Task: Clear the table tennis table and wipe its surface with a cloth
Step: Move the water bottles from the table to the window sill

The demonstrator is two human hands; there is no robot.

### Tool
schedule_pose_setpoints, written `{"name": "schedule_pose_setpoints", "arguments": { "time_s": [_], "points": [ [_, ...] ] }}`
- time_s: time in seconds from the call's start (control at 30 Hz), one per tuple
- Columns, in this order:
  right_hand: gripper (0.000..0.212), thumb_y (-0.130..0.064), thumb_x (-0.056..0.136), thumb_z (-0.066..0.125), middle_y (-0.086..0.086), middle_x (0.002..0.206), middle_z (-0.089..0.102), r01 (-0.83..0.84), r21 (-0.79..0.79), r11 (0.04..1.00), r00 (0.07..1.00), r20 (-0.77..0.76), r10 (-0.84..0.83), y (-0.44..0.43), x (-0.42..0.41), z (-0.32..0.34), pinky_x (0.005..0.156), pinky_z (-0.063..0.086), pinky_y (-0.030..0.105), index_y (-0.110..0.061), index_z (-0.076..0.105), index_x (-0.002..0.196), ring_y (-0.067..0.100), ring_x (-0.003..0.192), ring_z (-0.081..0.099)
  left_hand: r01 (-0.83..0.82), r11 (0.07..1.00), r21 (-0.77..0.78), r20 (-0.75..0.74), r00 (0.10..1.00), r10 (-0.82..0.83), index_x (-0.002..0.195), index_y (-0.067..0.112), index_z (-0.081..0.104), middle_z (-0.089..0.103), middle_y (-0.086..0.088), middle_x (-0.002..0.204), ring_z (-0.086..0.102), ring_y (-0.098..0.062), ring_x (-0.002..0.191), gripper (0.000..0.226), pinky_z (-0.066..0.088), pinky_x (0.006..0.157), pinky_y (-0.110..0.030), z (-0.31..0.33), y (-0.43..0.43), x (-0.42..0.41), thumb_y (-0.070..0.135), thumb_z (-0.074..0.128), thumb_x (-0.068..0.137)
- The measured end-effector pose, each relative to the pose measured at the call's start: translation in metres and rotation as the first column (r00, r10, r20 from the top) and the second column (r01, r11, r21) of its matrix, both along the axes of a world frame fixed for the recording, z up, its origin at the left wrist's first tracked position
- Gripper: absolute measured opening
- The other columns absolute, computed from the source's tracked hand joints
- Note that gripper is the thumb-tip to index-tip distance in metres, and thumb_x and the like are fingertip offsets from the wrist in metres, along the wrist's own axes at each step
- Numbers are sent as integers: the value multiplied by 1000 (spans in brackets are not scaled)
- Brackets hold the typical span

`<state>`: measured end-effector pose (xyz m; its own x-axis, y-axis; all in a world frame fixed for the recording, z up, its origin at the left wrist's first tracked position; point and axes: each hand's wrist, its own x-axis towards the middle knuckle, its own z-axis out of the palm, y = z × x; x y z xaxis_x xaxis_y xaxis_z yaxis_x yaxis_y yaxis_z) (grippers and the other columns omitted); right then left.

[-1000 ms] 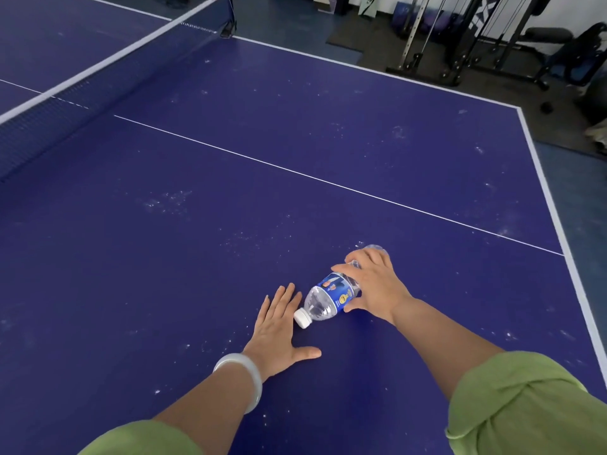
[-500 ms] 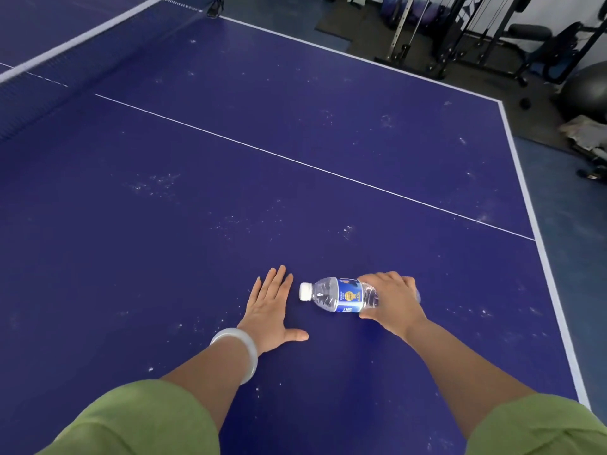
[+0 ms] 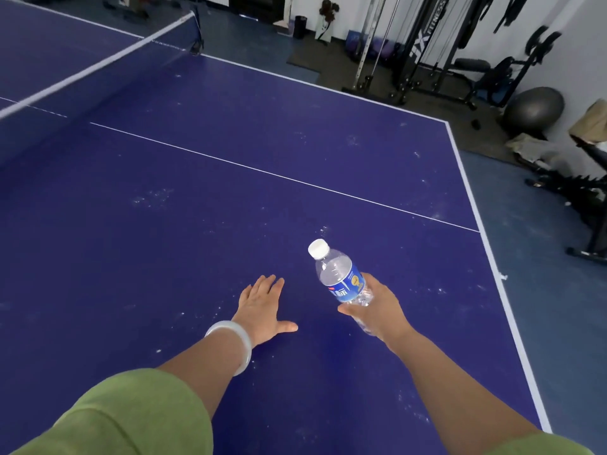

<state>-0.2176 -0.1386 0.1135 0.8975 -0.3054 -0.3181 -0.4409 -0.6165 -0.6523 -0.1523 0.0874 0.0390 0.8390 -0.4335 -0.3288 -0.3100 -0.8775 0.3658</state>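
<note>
So our right hand (image 3: 377,310) is wrapped round the lower half of the bottle (image 3: 338,277), holding it up off the table (image 3: 197,224), over the near half and closer to the table's right edge. The bottle's tilted, with its white cap (image 3: 318,248) pointing up and away from us. Our left hand (image 3: 262,307) lies flat on the table, fingers straight, gripping nothing, and there's a pale bangle (image 3: 235,339) on that wrist. White specks (image 3: 152,197) dot the table. The net (image 3: 98,67) crosses the table's far left, and a grey gym ball (image 3: 533,110) sits on the floor past the table's far right corner.
</note>
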Motion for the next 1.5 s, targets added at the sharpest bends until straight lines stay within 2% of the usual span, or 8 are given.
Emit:
{"name": "schedule_pose_setpoints", "arguments": {
  "time_s": [0.3,0.4,0.47,0.57,0.8,1.0,1.13,1.5],
  "points": [
    [41,-17,79,79,-6,93,66,-187,311,932,979,133,152,93,-55,38,81,55,38,-25,55,110,16,86,64,-342,940,4,81,937,340,155,22,17,33,-2,154,33,-22,141,93,25,116,-41,73,71,-102,64,61,84],
    [38,-11,79,77,0,79,65,-298,363,883,954,143,263,137,-72,52,74,56,49,-27,55,106,16,72,59,-472,881,-2,106,876,470,154,22,21,37,-1,151,37,-21,138,91,25,115,-39,89,117,-146,65,60,84],
    [40,-9,78,78,7,80,66,-368,395,842,930,157,333,171,-82,60,65,54,48,-27,56,106,18,76,61,-564,826,-24,106,820,563,153,22,23,38,0,149,37,-20,137,87,25,114,-38,98,150,-176,64,59,85],
    [46,-13,75,82,-6,99,69,-502,388,773,864,206,459,230,-98,71,72,51,22,-26,57,112,10,93,65,-684,727,-64,89,721,687,151,21,26,38,0,147,38,-21,135,82,26,113,-38,110,203,-223,61,58,87],
    [46,-7,74,82,-2,104,70,-733,442,517,655,253,712,394,-157,96,79,51,20,-20,59,112,13,97,66,-901,382,-208,-38,397,917,140,20,40,44,1,137,46,-20,127,68,34,105,-35,136,334,-337,56,63,87],
    [48,-4,72,83,2,107,70,-843,437,315,453,259,853,557,-235,99,93,53,35,-16,59,113,19,102,66,-957,68,-282,-100,100,990,134,12,46,47,-3,134,49,-19,122,59,46,86,-30,145,464,-458,46,66,90],
    [41,-9,72,82,1,99,70,-864,436,252,390,262,883,662,-291,96,77,53,26,-16,60,105,16,90,66,-966,-65,-251,-59,-52,997,134,9,48,54,-7,131,53,-21,119,56,42,95,-28,152,553,-530,43,64,91],
    [39,-9,74,80,4,99,69,-879,444,174,276,174,945,874,-358,91,63,49,19,-15,59,107,11,78,62,-928,-261,-266,-102,-242,965,133,10,50,58,-6,126,56,-19,115,52,39,87,-21,133,724,-616,43,60,94]
  ]
}}
